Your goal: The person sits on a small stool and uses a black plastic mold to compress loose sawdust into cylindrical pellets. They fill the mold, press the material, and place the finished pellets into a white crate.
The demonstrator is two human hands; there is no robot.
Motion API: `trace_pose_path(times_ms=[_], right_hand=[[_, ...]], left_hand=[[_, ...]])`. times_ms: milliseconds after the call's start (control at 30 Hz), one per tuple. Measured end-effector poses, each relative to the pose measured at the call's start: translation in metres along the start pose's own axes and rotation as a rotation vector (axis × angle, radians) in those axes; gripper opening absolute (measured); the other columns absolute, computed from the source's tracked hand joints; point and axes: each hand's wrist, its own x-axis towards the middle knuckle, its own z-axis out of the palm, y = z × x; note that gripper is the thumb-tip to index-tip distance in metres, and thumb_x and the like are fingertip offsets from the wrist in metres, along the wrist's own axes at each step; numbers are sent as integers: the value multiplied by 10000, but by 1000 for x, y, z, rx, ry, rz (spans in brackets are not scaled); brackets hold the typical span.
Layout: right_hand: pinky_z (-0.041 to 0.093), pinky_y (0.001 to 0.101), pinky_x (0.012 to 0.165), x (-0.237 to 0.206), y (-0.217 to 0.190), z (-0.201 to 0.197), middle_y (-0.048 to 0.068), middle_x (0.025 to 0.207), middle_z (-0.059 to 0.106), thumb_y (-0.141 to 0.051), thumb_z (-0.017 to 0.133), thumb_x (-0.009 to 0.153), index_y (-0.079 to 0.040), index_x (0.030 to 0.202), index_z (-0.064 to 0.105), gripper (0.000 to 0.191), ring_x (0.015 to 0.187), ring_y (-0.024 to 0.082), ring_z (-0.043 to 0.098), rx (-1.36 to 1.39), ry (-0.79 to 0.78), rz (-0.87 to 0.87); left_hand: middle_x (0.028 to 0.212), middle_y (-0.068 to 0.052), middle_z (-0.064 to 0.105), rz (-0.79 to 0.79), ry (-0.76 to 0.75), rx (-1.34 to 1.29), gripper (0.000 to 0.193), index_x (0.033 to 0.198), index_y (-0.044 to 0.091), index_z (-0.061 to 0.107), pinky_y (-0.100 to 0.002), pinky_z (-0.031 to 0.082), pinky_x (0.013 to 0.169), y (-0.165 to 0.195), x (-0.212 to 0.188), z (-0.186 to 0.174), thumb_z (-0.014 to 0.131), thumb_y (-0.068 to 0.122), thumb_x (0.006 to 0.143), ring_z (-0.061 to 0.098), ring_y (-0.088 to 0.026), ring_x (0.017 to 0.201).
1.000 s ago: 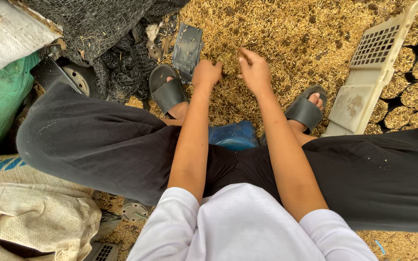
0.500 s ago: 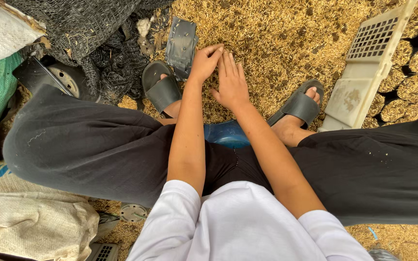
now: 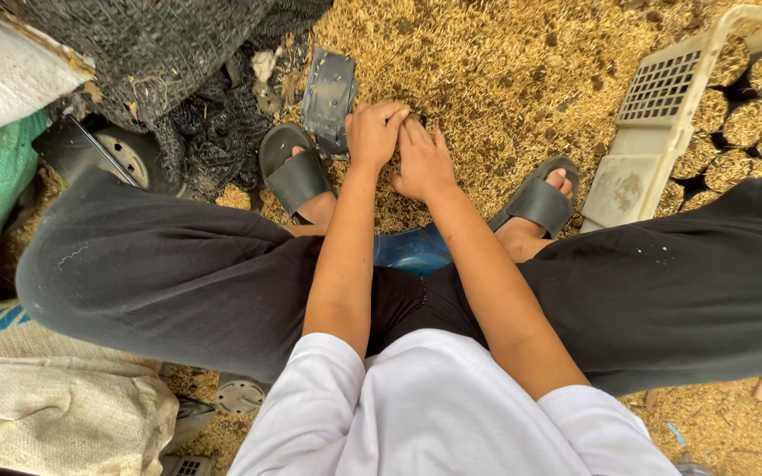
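Hands meet low over the straw-covered ground (image 3: 504, 79), between the seated person's two dark sandals. Left hand (image 3: 374, 132) is curled, fingers bent down into the loose chopped straw (image 3: 403, 207) as if gripping a pinch of it; what sits inside the fist is hidden. Right hand (image 3: 423, 163) lies flat and open, fingers together, pressed against the left hand and onto the same patch of straw. By the look of it, gathering is under way: no formed bundle shows in either hand.

Finished work appears at the upper right edge of the ground: a pale plastic crate (image 3: 663, 115) tipped on its side holds several round straw bundles (image 3: 756, 119), stacked end-on. Room appears to remain in it, though its far part runs out of view. Loose straw covers the ground thickly ahead of the feet, so plenty of material is left.

A dark flat metal piece (image 3: 328, 97) lies just beside the left hand. Black netting (image 3: 178, 62) heaps at the upper left corner; sacks (image 3: 55, 423) lie at the lower left
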Motion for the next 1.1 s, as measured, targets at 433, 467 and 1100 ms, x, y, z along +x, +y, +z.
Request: trace_pose_path(times_ms=[433,467,1100], right_hand=[[550,462,890,-22,74,-1,218,1183,659,-373,760,949,-37,1201,729,422,1056,352,673,372,320,391],[552,483,837,-28,67,4,208,1209,621,-387,760,911,-51,1219,696,461,1007,353,673,367,281,388],[563,396,611,-23,55,17,123,845,768,-245,768,919,-137,1031,814,162,579,213,670,510,208,318]], left_hand=[[1357,-185,644,-164,-218,-234,559,1370,72,626,-441,464,1047,-20,-8,-6,449,496,1052,597,-372,1253],[1379,-187,617,-179,-236,-241,548,1378,73,614,-441,450,1042,-20,-9,-7,490,484,1036,574,-371,1268],[1189,-78,754,-94,-77,-55,271,1207,232,763,-389,576,875,-9,-7,7,679,290,956,727,-295,1042]])
